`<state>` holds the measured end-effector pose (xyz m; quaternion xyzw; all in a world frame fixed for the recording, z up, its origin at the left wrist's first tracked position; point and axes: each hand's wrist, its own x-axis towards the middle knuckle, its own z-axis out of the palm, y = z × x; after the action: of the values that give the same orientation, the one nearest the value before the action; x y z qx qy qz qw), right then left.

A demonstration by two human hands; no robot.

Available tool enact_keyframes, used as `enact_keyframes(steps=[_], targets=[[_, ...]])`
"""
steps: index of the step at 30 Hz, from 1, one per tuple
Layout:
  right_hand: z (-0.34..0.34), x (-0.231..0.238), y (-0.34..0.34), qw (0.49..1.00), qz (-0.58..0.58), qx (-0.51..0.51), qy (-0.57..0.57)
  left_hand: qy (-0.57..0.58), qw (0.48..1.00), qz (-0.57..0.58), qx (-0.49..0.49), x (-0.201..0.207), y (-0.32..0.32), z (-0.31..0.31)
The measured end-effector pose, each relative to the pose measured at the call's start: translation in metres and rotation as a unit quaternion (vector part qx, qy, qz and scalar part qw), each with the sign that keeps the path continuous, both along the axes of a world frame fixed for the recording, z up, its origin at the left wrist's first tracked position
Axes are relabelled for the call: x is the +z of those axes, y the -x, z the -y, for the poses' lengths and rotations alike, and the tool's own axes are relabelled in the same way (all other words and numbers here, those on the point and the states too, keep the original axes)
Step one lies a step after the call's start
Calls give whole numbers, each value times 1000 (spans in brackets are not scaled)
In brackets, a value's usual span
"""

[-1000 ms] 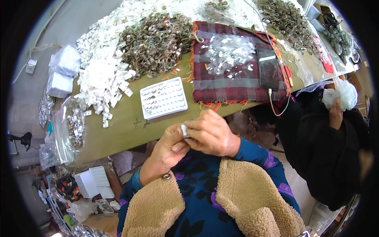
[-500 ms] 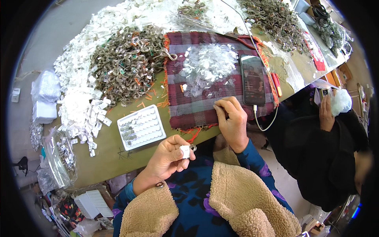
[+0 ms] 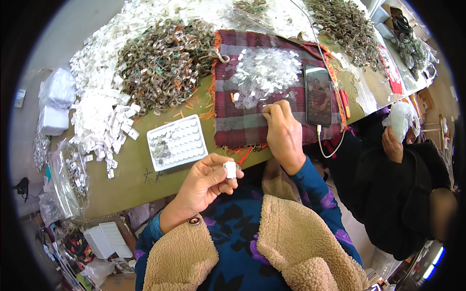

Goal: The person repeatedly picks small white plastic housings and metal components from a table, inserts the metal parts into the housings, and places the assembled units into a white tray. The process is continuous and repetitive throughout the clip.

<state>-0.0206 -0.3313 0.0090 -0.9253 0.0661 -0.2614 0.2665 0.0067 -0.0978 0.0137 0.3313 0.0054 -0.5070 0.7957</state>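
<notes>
My left hand [image 3: 206, 180] is closed in front of my body, pinching a small white square tag [image 3: 230, 169] between thumb and fingers. Behind the tag its fingers hide part of what it may be attached to. My right hand [image 3: 284, 138] rests over the plaid cloth [image 3: 242, 134], fingertips drawn together just below a heap of small clear film pieces [image 3: 267, 72]. Whatever those fingertips hold, if anything, is too small to see. Between my left hand and the heaps lies a white tray [image 3: 201, 154] with rows of round slots, some at its left filled with greyish discs.
A heap of clear rings [image 3: 162, 68] and a spread of white tags [image 3: 104, 116] cover the far left. A phone [image 3: 318, 94] with a white cable lies right on the cloth, near red-handled scissors [image 3: 313, 48]. At right, a person in black [image 3: 393, 194] holds a plastic bag [image 3: 402, 119].
My right hand has moved a little farther forward and left across the cloth, nearer the film pieces. The tag in my left hand has turned slightly. The whole view has shifted a little.
</notes>
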Motion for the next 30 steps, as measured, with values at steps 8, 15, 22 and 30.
enact_keyframes(steps=[8, 15, 22, 30], targets=[[-76, 21, 35, 918, 49, 271, -285, 13, 995, 41, 94, 7, 10, -27], [-82, 29, 28, 911, 58, 358, -195, -25, 992, 56, 106, 13, 12, -42], [-83, 37, 32, 925, -49, 368, -82, -149, 971, 164, 86, 13, 17, -45], [-104, 11, 38, 894, -99, 246, -361, -124, 980, 76, 139, 13, 17, -55]])
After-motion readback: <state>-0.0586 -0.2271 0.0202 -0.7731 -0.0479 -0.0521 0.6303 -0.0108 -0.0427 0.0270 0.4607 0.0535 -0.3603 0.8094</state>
